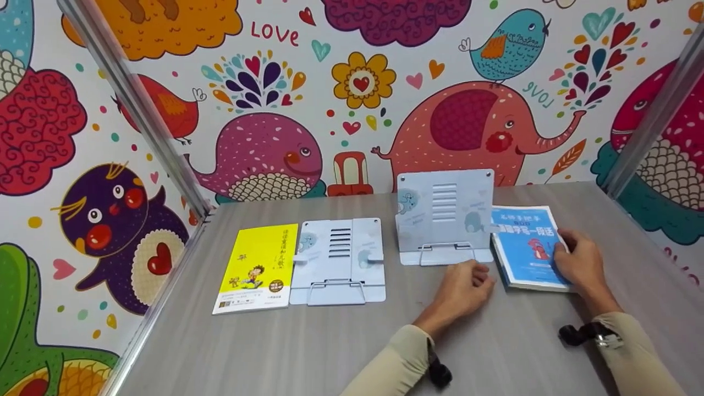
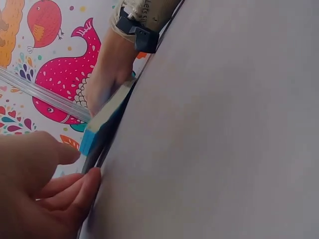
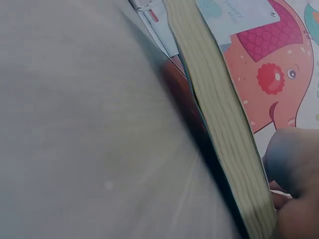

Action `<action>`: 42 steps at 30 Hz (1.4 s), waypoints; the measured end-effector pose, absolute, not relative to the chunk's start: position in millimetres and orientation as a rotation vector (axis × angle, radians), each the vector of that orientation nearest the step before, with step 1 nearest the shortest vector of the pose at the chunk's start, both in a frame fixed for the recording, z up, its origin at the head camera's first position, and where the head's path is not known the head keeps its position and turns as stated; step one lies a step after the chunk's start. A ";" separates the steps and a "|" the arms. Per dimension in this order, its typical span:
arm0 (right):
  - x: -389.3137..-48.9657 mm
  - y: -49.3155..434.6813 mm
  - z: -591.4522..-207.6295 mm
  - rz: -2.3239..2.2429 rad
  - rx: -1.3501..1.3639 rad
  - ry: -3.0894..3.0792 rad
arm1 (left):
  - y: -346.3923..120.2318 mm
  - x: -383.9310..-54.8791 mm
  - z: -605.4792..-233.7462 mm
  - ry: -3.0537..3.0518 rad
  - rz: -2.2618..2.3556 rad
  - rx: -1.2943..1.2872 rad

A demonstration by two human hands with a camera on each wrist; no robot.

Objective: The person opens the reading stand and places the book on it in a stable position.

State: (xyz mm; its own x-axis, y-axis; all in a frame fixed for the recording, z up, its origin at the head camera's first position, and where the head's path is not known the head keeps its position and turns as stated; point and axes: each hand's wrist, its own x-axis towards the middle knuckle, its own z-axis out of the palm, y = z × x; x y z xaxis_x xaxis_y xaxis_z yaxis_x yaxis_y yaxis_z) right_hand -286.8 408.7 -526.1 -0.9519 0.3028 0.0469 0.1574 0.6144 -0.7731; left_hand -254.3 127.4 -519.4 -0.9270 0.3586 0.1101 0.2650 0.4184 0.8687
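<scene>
A thick blue-covered book (image 1: 529, 247) with white borders lies at the right, next to a raised book stand (image 1: 445, 214). My right hand (image 1: 582, 264) grips the book's right edge, its thumb on the cover. Cream page edges (image 3: 219, 109) fill the middle of the right wrist view, and the fingers there are partly hidden behind the book. In front of the raised stand, my left hand (image 1: 465, 289) stays close to the table with loosely bent fingers, holding nothing. The left wrist view shows its thumb and fingers apart, the book beyond them.
On the left, a yellow book (image 1: 258, 264) lies beside a second, lower-set stand (image 1: 341, 258) with a wire front support. The grey wood-grain table (image 1: 264, 352) meets a cartoon-printed wall (image 1: 308, 165) at the back. Clear corner posts (image 1: 654, 104) stand at both sides.
</scene>
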 end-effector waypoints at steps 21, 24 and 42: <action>-280.7 406.3 -522.9 1.425 -0.667 -2.475 | 168.3 -255.0 -523.1 2.362 1.826 0.523; -279.0 407.9 -520.1 1.471 -0.699 -2.435 | 166.6 -255.3 -523.1 2.331 1.827 0.605; -272.7 359.6 -505.9 1.644 -0.347 -2.050 | 106.0 -280.2 -511.5 2.553 1.633 0.798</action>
